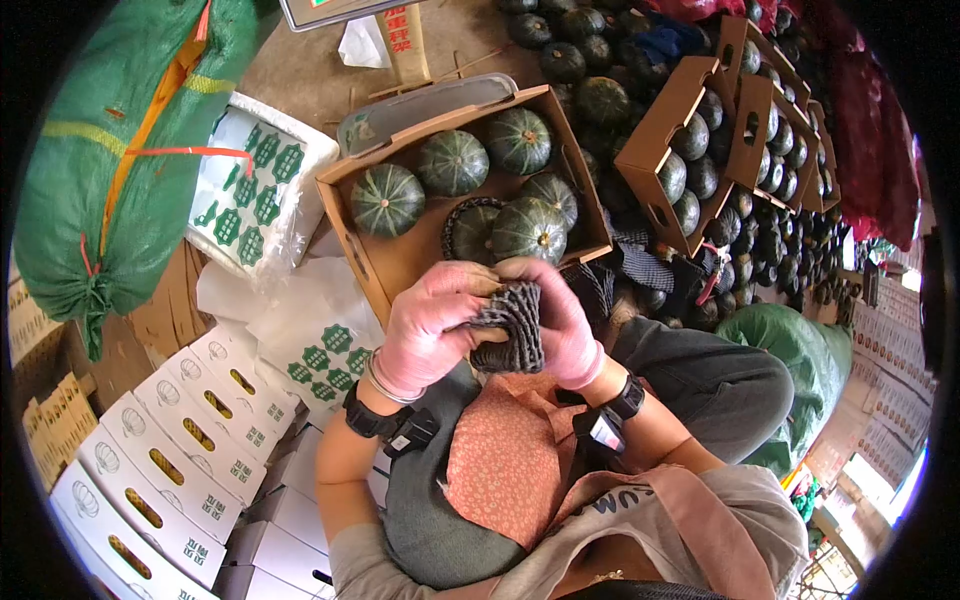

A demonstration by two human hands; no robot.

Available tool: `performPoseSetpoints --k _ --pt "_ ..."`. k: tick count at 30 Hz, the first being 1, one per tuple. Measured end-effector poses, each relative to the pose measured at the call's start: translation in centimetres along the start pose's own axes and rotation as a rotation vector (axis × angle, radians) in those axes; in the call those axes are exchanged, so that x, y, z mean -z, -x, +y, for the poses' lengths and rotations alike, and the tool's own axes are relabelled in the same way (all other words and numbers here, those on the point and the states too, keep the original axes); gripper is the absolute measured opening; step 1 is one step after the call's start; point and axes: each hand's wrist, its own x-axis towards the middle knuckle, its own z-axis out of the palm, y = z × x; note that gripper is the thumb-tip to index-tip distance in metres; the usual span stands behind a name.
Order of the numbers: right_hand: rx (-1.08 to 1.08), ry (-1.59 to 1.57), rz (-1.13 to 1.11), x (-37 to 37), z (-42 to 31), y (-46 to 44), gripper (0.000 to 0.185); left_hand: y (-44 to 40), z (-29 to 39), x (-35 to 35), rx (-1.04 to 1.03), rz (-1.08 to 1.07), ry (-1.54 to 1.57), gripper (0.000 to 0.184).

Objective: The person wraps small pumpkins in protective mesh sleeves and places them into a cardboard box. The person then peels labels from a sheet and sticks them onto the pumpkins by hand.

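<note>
Your hands [435, 325] are closing around dark, ribbed netting [515, 328] at centre, probably soft and light; keep pinching its folded edges.

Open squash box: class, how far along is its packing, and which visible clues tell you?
Partly packed. Done: several squashes sit in the open box, one inside a dark ring. In hand: the left hand and right hand hold a bunch of dark, ridged material. Left, probably: filling the bare floor at the box's near left, then closing it.
</note>
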Motion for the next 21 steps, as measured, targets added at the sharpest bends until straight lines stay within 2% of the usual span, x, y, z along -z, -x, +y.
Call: performPoseSetpoints --k 2,3,5,6,7,9,12,13,14,15,16,17,18,20,21 --pt "-0.018 0.081 -0.114 -0.4 -1.5 -0.1 0.032 -0.5 -0.6 0.1 -0.301 0.033 -0.273 0.022" --pt "0.017 0.172 -0.141 0.3 -0.9 -0.2 0.032 -0.5 -0.1 0.0 -0.315 0.066 -0.352 0.025" --pt "0.118 0.171 -0.181 1.1 -0.1 -0.6 0.028 0.5 0.8 -0.6 0.049 0.124 -0.171 0.028" --pt "0.179 0.221 -0.235 1.4 -0.2 -0.8 0.027 0.3 0.4 -0.5 -0.087 0.093 -0.185 0.03" --pt "0.116 0.162 -0.228 1.3 -0.4 -0.8 0.026 0.0 0.0 -0.4 -0.222 0.062 -0.195 0.032" --pt "-0.014 0.043 -0.207 0.8 -1.0 -0.6 0.024 0.0 0.4 -0.2 -0.129 0.028 -0.096 0.028" --pt "0.023 0.288 -0.361 1.7 -0.9 -1.1 0.021 0.2 0.0 0.8 0.016 -0.128 0.028 0.028" --pt "0.022 0.287 -0.317 1.5 -1.4 -1.0 0.017 0.0 0.1 1.2 0.075 -0.195 0.095 0.028" --pt "0.103 0.334 -0.323 1.7 -1.2 -1.2 0.017 -0.2 0.2 1.5 0.134 -0.262 0.163 0.028" --pt "0.185 0.382 -0.329 2.1 -0.9 -1.5 0.016 0.6 -0.2 1.2 0.32 -0.291 0.542 0.041" --pt "0.266 0.429 -0.332 2.3 -0.8 -1.7 0.015 1.1 -0.6 1.5 0.46 -0.409 0.707 0.049" --pt "0.31 0.426 -0.366 2.4 -1.0 -1.7 0.016 1.1 -1.2 1.9 0.416 -0.555 0.666 0.041" --pt "0.102 0.177 -0.462 2.6 -1.1 -1.4 0.017 0.8 -1.7 2.4 0.37 -0.7 0.623 0.033" --pt "-0.314 -0.332 -0.624 3.0 -1.4 -0.1 0.018 0.5 -1.9 3.8 0.445 -0.777 0.594 0.035" --pt "-0.476 -0.565 -0.582 3.2 -0.9 0.6 0.02 0.4 -1.8 4.1 0.481 -0.814 0.577 0.035"
